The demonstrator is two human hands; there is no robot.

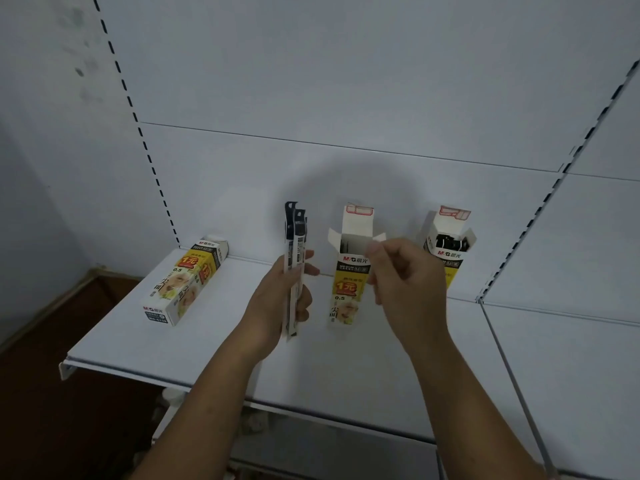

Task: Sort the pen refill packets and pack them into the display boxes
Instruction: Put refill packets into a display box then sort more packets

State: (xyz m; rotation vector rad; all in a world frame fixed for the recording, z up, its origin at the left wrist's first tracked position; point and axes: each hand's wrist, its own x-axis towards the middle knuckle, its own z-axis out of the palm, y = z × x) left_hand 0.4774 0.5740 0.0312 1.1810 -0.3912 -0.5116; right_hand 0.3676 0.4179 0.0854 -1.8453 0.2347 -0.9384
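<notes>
Left hand (280, 296): your fingers are gripping a bunch of packets (294, 244), upright above the shelf (346, 375).
Right hand (405, 271): fingers are curling at the middle box (346, 289) flap; blurred, cannot tell if pinching.
Middle box: standing open between your hands.
Right box (448, 254): standing open, dark packets inside.
Left box (187, 282): lying closed, well apart.

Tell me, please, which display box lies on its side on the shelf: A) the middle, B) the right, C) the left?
C: the left box lies on its side, while the middle box and the right box stand upright with top flaps open.
</notes>
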